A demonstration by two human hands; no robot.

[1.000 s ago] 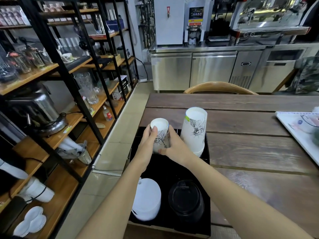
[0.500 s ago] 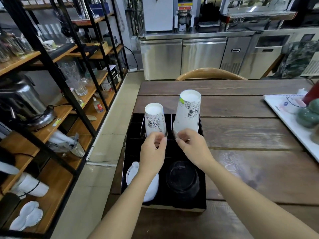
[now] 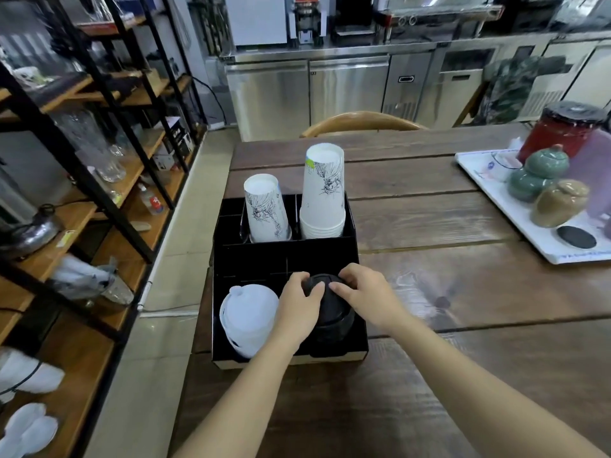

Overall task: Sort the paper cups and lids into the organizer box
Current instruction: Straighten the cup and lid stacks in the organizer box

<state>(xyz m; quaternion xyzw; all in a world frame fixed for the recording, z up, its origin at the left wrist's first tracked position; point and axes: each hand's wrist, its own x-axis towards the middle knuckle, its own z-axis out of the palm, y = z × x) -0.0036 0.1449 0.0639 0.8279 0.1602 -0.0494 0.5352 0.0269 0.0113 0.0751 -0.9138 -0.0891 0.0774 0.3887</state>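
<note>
A black organizer box [image 3: 284,256] sits on the wooden table's left edge. Its far compartments hold a short stack of upside-down printed paper cups [image 3: 266,209] on the left and a taller stack [image 3: 322,193] on the right. In the near left compartment leans a stack of white lids [image 3: 246,317]. The near right compartment holds a stack of black lids [image 3: 332,317]. My left hand [image 3: 299,309] and my right hand [image 3: 365,294] both rest on top of the black lids, fingers curled around the rim from either side.
A white tray [image 3: 515,223] with green and brown jars and a red canister stands at the table's right. A wooden chair back [image 3: 360,122] is behind the table. Black-framed shelves [image 3: 109,180] with glassware line the left side beyond the table edge.
Both hands left the short cup stack in the far left compartment and drew back toward me onto the black lid stack. The camera view tilted and shifted.
</note>
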